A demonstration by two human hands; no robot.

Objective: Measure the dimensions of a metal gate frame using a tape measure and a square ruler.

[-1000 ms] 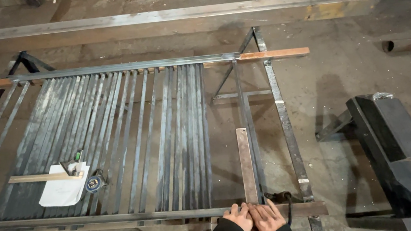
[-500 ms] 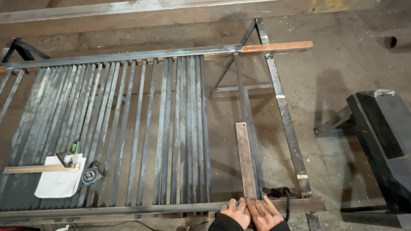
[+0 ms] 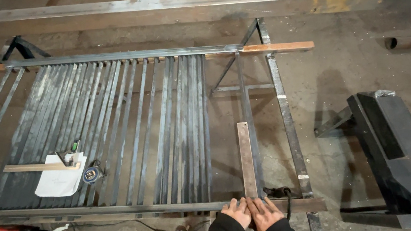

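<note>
Head view: left hand (image 3: 236, 212) and right hand (image 3: 264, 214) are pressing flat, fingers spread, holding nothing, against the short flat bar (image 3: 246, 159)'s near end on the steel frame (image 3: 286, 122); many bars are lying loose, apparently unwelded

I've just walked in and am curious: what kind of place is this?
Most likely a metalworking or welding shop: loose steel bars lie across a welded frame, a long steel beam lies behind, and the floor is bare concrete.

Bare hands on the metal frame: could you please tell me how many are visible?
2: the left hand and right hand, side by side at the near end of the short flat steel bar.
</note>
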